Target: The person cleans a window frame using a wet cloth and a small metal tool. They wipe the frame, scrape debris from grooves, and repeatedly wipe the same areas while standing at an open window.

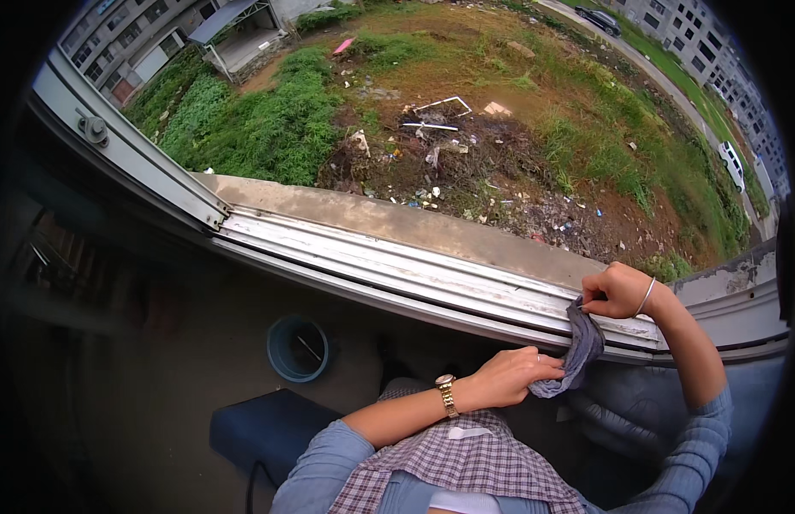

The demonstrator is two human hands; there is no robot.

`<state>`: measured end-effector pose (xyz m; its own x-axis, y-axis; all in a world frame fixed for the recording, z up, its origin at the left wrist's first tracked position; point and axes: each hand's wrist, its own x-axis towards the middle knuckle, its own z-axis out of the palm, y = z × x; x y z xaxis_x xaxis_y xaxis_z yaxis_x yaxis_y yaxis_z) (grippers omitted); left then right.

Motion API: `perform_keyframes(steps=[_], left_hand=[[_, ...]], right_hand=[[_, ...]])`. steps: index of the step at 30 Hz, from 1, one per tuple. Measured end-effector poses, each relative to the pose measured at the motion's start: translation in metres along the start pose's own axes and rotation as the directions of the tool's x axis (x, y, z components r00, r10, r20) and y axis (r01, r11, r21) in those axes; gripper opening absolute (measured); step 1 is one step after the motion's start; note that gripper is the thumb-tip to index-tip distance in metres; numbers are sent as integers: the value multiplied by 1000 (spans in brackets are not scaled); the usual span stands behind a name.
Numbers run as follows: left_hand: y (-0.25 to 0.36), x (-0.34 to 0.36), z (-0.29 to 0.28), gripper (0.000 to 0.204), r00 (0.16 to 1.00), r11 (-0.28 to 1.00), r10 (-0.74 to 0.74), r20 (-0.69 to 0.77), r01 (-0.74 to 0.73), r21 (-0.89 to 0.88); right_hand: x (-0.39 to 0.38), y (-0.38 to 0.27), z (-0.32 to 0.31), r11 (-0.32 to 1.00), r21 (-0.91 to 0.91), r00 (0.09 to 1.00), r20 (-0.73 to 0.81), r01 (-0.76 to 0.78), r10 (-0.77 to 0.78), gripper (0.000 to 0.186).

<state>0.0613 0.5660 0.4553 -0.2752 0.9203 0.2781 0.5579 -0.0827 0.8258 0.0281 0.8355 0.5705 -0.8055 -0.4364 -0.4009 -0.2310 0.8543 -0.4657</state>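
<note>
A crumpled grey-blue cloth (583, 349) hangs over the inner edge of the white window track (397, 270), toward its right end. My right hand (622, 291), a bangle on its wrist, pinches the cloth's upper end above the track. Lower down, my left hand (516, 377), with a watch and a ring, has its fingers closed on the cloth's bottom part. The fingertips of the left hand are partly hidden by the fabric. Dirt marks and flaking show along the grooves of the track.
Beyond the track runs a concrete ledge (397, 221), with littered ground far below outside. The window frame (140, 146) rises at the left. Indoors, a blue bucket (273, 360) stands on the floor near a dark blue box-like seat (264, 433). Something plastic-covered (646, 411) lies at the right.
</note>
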Motion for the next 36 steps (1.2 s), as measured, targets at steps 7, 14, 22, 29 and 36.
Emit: perform_keyframes(steps=[7, 14, 22, 29, 36], left_hand=[[-12, -124, -99, 66, 936, 959, -282, -209, 278, -48], [-13, -228, -199, 50, 724, 851, -473, -503, 524, -46], [-32, -310, -267, 46, 427, 755, -447, -786, 652, -75], [-20, -329, -287, 38, 269, 885, -423, -865, 328, -331], [11, -298, -297, 45, 407, 824, -354, -842, -291, -487]], right_hand=[[135, -79, 6, 970, 4, 969, -44, 244, -243, 13], [296, -190, -6, 851, -238, 877, 8, 468, -480, 15], [427, -288, 13, 793, -316, 786, -184, 521, -590, 14], [427, -285, 7, 896, 14, 873, -229, 444, -430, 25], [319, -280, -20, 829, 245, 824, -425, 504, -376, 43]])
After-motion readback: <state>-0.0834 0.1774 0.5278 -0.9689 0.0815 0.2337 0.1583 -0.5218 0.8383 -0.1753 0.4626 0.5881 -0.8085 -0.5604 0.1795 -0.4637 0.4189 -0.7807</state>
